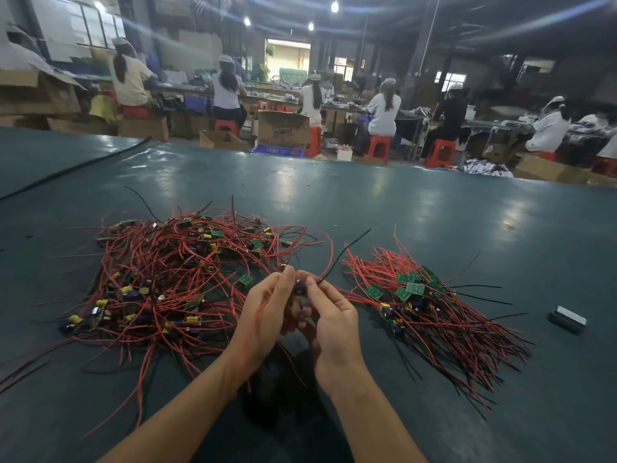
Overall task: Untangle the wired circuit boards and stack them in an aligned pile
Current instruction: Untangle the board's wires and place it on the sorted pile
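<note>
A tangled heap of small circuit boards (173,279) with red and black wires covers the table's left centre. To the right lies a sorted pile of boards (410,292), green sides up, their wires fanning toward the lower right. Between the two, my left hand (263,315) and my right hand (330,315) are raised together and pinch one small circuit board (299,286) with a dark blue part. Its red and black wires arc up and right from my fingertips. Most of that board is hidden by my fingers.
The dark green table (400,202) stretches far ahead. A small grey rectangular block (568,319) lies at the right. A black cable (76,168) runs along the far left. Beyond the table, people sit on red stools among cardboard boxes.
</note>
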`<state>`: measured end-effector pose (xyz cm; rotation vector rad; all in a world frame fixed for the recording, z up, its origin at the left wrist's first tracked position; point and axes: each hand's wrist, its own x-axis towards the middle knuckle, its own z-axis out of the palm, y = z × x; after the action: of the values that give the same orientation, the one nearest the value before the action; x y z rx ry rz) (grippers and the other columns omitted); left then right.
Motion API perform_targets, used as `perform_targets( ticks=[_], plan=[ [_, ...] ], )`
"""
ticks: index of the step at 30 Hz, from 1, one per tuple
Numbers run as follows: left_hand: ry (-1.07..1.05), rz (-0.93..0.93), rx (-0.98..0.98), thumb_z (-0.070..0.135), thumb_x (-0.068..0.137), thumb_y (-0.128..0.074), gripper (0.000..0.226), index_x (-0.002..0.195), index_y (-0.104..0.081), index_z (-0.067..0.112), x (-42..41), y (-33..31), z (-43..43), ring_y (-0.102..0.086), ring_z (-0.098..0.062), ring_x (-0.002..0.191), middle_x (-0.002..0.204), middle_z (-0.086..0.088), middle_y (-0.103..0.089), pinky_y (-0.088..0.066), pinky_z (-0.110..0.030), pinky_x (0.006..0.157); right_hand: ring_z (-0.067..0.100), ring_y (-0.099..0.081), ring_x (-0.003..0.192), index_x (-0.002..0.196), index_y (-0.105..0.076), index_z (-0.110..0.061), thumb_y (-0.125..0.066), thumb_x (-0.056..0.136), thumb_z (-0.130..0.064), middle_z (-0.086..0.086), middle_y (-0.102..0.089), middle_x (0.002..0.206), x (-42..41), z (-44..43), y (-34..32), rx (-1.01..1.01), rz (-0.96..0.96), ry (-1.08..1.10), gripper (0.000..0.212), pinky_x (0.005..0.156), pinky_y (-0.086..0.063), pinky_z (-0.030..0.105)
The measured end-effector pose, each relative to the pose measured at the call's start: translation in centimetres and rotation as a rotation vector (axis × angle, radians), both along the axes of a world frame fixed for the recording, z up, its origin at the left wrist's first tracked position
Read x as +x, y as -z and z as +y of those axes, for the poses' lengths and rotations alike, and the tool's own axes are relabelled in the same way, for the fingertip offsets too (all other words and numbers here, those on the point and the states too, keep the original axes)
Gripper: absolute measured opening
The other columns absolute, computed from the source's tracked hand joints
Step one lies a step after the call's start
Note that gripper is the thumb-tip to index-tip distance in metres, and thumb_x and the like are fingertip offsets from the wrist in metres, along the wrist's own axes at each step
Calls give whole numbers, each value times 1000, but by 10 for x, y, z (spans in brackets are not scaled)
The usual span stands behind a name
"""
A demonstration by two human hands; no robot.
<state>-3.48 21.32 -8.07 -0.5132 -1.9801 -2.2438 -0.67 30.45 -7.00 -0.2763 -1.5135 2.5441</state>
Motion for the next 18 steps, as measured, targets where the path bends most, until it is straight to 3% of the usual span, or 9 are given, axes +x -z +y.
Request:
perform_targets(
  ticks=[3, 6, 8, 13, 18],
  plan=[
    [39, -116, -7, 59, 83, -46, 49, 81, -77, 21, -2, -1, 1, -68, -20, 62, 68, -7, -71, -53, -24, 53, 24, -66, 80, 79, -81, -22, -61, 95, -15, 6, -75, 83, 0, -3, 2, 44, 16, -1, 27, 70, -56, 34],
    [1, -53, -36, 55, 85, -49, 48, 58, -72, 23, 0, -2, 4, -56, -8, 42, 49, 0, -61, -40, -16, 40, 14, -64, 67, 75, -81, -28, -64, 94, -17, -1, -73, 72, 0, -2, 0, 60, -10, 18, 28, 60, -55, 26],
    [-11, -20, -2, 45, 89, -51, 47, 54, -70, 22, 1, -2, 4, -55, -5, 42, 48, 2, -61, -40, -13, 41, 8, -65, 59, 73, -81, -29, -65, 93, -18, -2, -73, 70, 0, 0, 0, 48, -33, 19, 27, 53, -54, 23],
    [-70, 47, -48, 38, 95, -52, 58, 42, -56, 14, -2, 2, 4, -47, -11, 38, 41, -4, -51, -39, -17, 44, 29, -69, 84, 79, -81, -16, -67, 91, -22, 12, -76, 92, -2, 4, -3, -51, -139, 52, 19, 69, -58, 34],
    [-74, -28, -19, 28, 97, -53, 61, 38, -50, 16, -3, 1, 5, -42, -10, 34, 39, -1, -45, -35, -18, 38, 7, -56, 68, 80, -78, -18, -69, 91, -24, -7, -64, 76, -7, 30, -8, -101, -224, 224, 15, 41, -42, 17]
  ],
)
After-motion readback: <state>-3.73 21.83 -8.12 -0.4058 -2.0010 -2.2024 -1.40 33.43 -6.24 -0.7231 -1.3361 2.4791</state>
